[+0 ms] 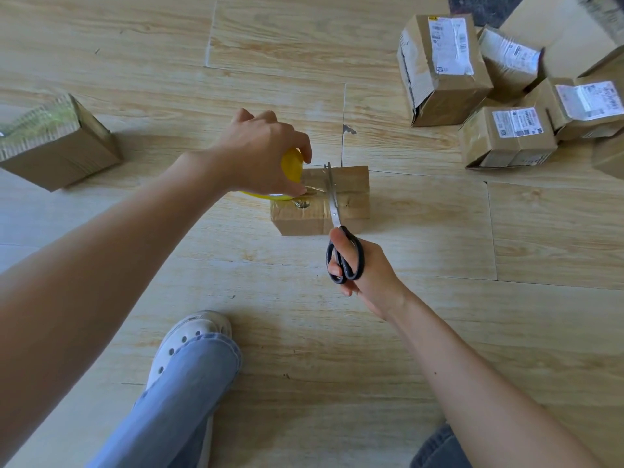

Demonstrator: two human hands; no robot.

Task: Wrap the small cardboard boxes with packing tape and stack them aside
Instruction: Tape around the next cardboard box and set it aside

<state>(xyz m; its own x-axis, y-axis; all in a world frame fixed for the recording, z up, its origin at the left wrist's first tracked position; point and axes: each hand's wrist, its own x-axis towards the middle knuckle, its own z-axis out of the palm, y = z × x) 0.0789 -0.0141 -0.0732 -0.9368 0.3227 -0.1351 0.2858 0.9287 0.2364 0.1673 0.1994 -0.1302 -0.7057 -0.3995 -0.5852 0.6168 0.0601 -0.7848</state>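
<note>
A person sits on a pale wood-plank floor [304, 45] with a small cardboard box [353, 197] lying flat straight ahead, between the two hands. The left hand [263, 153] curls round a yellow tape roll [292, 163] held at the box's left end, thumb and fingertips pinching it, and a clear strip runs from the roll across the top of the box. The right hand [368, 275] grips a pair of scissors [334, 211] by its black handles, fingers through the loops; the steel blades reach over the box's top, lying across the strip and nearly closed. The box is shut, so its contents cannot be seen (a small round hole shows near its left end, under the tape). Well apart on the left stands another closed box [57, 153], its top glossy with tape. At the upper right, a cluster of boxes [506, 136] carries white shipping labels, packed close together; the tallest one [442, 69] gapes slightly along one side seam, but the inside is too dark to read. A white perforated shoe [189, 332] and a blue jeans leg [182, 400] lie in the foreground.
</note>
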